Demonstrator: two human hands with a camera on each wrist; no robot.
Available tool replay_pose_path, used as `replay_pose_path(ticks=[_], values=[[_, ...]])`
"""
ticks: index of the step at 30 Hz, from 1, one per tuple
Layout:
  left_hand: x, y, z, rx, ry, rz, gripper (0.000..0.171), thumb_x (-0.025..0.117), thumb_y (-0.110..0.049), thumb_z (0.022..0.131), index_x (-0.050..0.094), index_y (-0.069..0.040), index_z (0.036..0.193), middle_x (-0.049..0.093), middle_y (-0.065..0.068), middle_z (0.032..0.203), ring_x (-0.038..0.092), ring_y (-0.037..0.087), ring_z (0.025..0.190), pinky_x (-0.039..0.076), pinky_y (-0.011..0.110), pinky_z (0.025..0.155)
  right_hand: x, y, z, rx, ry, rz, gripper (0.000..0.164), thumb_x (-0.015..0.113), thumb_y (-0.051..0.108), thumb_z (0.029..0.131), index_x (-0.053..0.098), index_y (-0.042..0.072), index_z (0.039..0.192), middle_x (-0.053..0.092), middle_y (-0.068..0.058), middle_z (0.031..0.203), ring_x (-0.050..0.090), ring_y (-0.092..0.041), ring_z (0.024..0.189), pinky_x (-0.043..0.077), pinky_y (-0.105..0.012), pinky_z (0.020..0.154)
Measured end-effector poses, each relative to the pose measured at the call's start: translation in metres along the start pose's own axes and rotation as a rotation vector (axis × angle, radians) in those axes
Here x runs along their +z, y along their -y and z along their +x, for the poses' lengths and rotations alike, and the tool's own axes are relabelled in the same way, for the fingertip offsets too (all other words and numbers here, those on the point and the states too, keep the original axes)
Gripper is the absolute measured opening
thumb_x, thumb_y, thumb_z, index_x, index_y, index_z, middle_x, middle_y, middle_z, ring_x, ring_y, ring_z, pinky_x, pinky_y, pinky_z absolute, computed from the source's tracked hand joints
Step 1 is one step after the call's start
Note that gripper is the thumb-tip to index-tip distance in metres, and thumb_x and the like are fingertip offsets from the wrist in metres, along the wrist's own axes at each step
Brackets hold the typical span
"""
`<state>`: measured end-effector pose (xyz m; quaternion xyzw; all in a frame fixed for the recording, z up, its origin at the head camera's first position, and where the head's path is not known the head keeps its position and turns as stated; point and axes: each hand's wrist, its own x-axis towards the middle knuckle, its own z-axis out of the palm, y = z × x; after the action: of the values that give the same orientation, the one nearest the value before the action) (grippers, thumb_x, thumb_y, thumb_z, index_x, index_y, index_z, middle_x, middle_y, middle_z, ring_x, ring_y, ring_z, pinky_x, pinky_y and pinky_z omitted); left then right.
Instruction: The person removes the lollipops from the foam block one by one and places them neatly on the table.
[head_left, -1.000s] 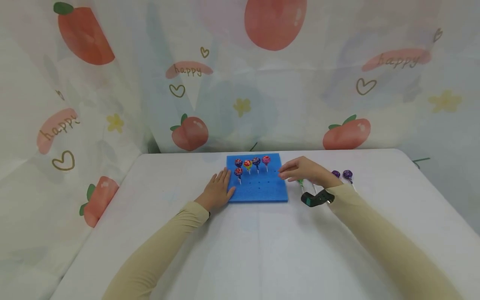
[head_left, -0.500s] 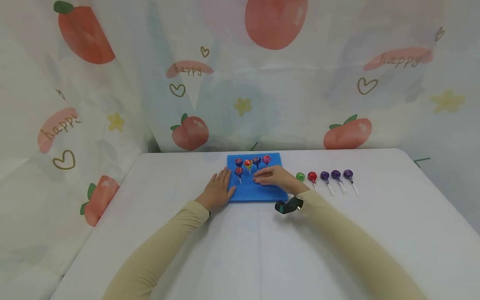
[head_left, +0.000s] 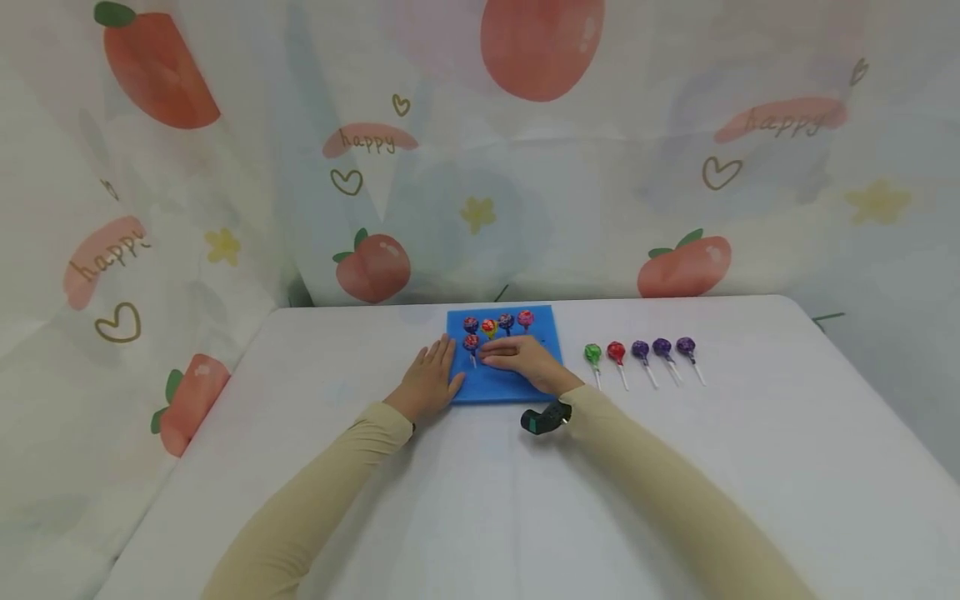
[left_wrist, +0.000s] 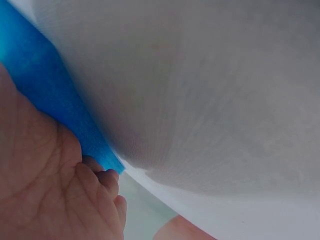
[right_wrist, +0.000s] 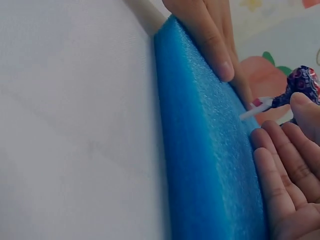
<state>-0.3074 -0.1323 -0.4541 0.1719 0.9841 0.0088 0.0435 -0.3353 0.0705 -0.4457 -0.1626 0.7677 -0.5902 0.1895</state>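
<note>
On the table lies a blue foam board (head_left: 495, 388) with several wrapped lollipops standing in it. My left hand (head_left: 423, 383) rests on its left edge with fingers straight; in the left wrist view my palm (left_wrist: 42, 185) covers part of the foam. My right hand (head_left: 525, 360) reaches over the board from the right, fingertips just beside the front lollipop (head_left: 471, 342). In the right wrist view this lollipop (right_wrist: 301, 80) leans with its white stick toward the foam, and the right thumb overlaps its wrapper. The right fingers look extended; no held lollipop shows. Whether they touch it is unclear.
Right of the board a row lies on the white table (head_left: 450, 500): a green lollipop (head_left: 592, 353), a red lollipop (head_left: 616, 352) and three purple ones, the rightmost purple lollipop (head_left: 686, 346) farthest out. A fruit-printed curtain (head_left: 555, 208) hangs behind the table.
My right hand has moved left, from beside the green lollipop across the board to the front lollipop, uncovering the row on the table. The left hand has stayed on the board.
</note>
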Motion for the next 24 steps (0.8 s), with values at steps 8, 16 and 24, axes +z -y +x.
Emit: replay_pose_path(ticks=[8,16,24], values=[[0.002,0.002,0.001,0.018,-0.018,0.01,0.066,0.035,-0.039,0.101,0.018,0.004,0.148,0.02,0.02,0.155,0.021,0.031,0.145,0.019,0.045,0.118,0.01,0.002,0.006,0.02,-0.044,-0.011,0.037,0.06,0.01,0.091,0.057,-0.002,0.126,0.062,-0.02,0.123,0.057,-0.028,0.121,0.039,-0.04,0.107],[0.005,0.003,0.002,0.029,-0.019,0.027,0.065,0.034,-0.038,0.101,0.018,0.004,0.148,0.02,0.021,0.155,0.022,0.031,0.144,0.02,0.046,0.117,0.02,0.001,0.012,0.018,-0.065,-0.088,0.038,0.06,0.011,0.091,0.056,-0.003,0.126,0.062,-0.02,0.124,0.057,-0.029,0.12,0.041,-0.04,0.105],[0.003,0.002,0.001,0.036,-0.045,0.004,0.064,0.036,-0.037,0.1,0.021,0.006,0.147,0.022,0.023,0.154,0.023,0.032,0.144,0.021,0.046,0.117,0.024,0.002,0.013,0.002,-0.103,-0.138,0.032,0.059,0.007,0.091,0.06,-0.004,0.121,0.064,-0.019,0.119,0.06,-0.027,0.115,0.044,-0.039,0.103]])
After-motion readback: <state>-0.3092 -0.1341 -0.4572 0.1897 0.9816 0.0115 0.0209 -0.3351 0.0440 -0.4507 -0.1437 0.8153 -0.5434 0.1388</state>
